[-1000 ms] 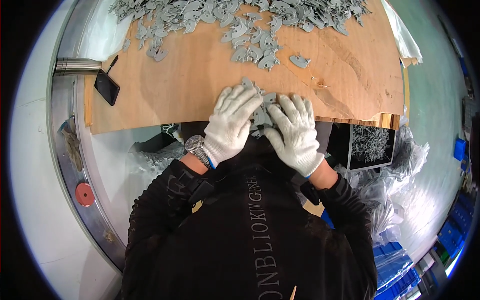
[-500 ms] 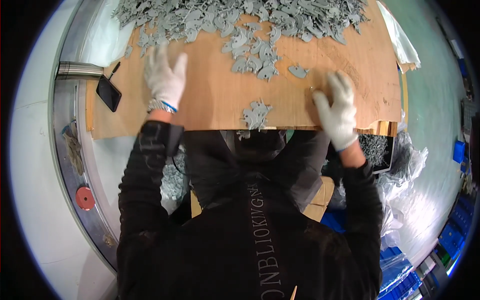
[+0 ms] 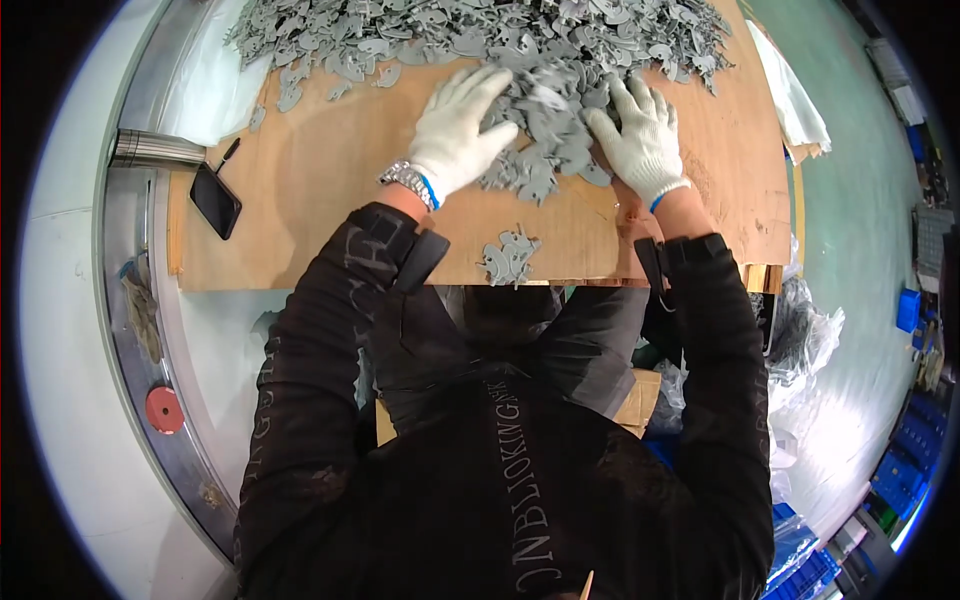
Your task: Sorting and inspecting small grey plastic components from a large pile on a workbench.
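Observation:
Both of my hands wear white knit gloves and rest over the table's far half. My left hand [image 3: 460,130] lies at the left side of a cluster of flat grey curved parts [image 3: 545,120], fingers stretched and thumb apart. On the cluster's right side is my right hand [image 3: 640,135], its fingers spread and touching the parts. Some pieces between the hands are blurred by motion. Behind them spreads a big heap of the same grey parts [image 3: 400,30]. A small group of grey parts [image 3: 510,257] sits at the table's near edge.
The brown wooden table top [image 3: 330,210] carries a black phone [image 3: 215,200] at its left edge, near a metal cylinder [image 3: 160,148]. A red disc [image 3: 164,410] lies on the ledge at left. Clear plastic bags [image 3: 805,330] and blue crates [image 3: 905,450] are at right.
My hands have come inward and forward, from wide apart to either side of the grey cluster. Parts between them have shifted and bunched, and the lone piece at right has joined them.

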Demonstrator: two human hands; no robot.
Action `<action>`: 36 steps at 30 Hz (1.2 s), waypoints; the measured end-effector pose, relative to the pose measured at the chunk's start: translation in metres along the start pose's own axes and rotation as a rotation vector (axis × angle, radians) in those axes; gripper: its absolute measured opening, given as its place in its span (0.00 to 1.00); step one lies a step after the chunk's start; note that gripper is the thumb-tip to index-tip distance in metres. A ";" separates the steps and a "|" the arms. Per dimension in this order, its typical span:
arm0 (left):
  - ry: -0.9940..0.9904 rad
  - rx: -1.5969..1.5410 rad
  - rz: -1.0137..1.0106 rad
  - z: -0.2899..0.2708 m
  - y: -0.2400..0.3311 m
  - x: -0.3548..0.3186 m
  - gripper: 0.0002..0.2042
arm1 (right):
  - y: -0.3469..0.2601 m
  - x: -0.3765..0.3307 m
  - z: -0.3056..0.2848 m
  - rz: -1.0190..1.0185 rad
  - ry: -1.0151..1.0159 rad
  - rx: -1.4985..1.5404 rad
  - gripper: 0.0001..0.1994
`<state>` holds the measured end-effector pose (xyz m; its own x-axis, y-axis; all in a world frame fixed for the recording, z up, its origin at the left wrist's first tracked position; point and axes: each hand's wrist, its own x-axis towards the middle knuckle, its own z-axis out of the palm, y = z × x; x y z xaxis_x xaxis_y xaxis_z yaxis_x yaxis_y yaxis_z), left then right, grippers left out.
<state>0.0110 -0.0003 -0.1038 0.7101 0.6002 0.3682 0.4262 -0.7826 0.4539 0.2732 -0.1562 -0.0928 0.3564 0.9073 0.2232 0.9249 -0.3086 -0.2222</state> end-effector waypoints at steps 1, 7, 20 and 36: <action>0.005 -0.009 -0.019 -0.001 0.004 -0.009 0.25 | -0.002 -0.011 -0.001 0.004 -0.006 0.000 0.39; 0.005 -0.160 -0.059 -0.015 0.004 -0.058 0.21 | -0.009 -0.069 -0.015 -0.098 0.049 0.253 0.33; -0.025 0.213 0.167 -0.005 0.053 0.013 0.22 | -0.037 -0.130 -0.046 0.034 -0.003 0.785 0.26; -0.020 0.180 -0.001 -0.033 0.004 -0.029 0.24 | -0.027 -0.012 -0.023 -0.232 0.049 0.068 0.14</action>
<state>-0.0259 -0.0153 -0.0856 0.7200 0.5989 0.3505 0.5191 -0.8001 0.3007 0.2473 -0.1659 -0.0678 0.1430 0.9361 0.3213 0.9723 -0.0723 -0.2222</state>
